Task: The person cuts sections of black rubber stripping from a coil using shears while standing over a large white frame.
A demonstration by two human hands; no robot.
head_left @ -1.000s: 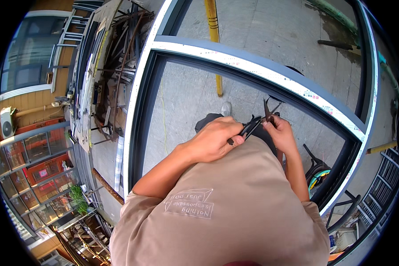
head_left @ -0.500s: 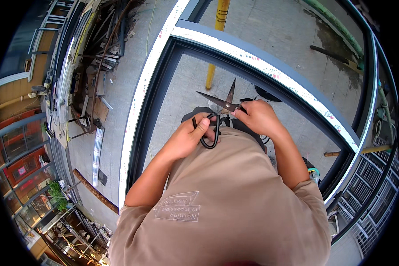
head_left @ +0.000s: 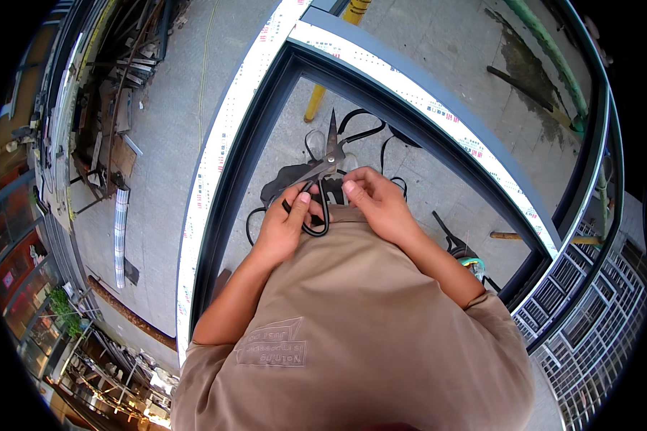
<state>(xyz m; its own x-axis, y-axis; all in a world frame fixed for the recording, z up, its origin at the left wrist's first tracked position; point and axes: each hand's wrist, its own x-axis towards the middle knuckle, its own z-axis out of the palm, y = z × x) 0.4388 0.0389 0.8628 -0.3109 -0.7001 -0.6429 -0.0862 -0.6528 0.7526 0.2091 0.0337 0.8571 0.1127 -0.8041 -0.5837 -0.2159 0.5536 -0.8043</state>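
A pair of large scissors (head_left: 331,159) with dark blades and black looped handles is spread wide in front of my waist. One blade points up and away, the other toward my left hand. My left hand (head_left: 286,219) is closed round the scissors near the lower handle loop. A short black piece (head_left: 286,206) sticks out between its fingers; its kind is unclear. The other handle loop (head_left: 365,123) stands out on the far side, untouched. My right hand (head_left: 378,202) is beside the scissors, thumb and fingers pinched together. Whatever those fingertips hold, if anything, is hidden.
A dark window frame (head_left: 223,159) with printed white film surrounds my arms. Beyond it stands a yellow pole (head_left: 313,104). A rusty bar (head_left: 131,312) and a checked roll (head_left: 121,237) lie on the left, near scrap pieces (head_left: 126,154). Metal grilles (head_left: 582,305) are at right.
My right hand has let go of its scissor handle and now pinches close by. The scissors have turned and spread wider, with the left hand still on them. My view has shifted.
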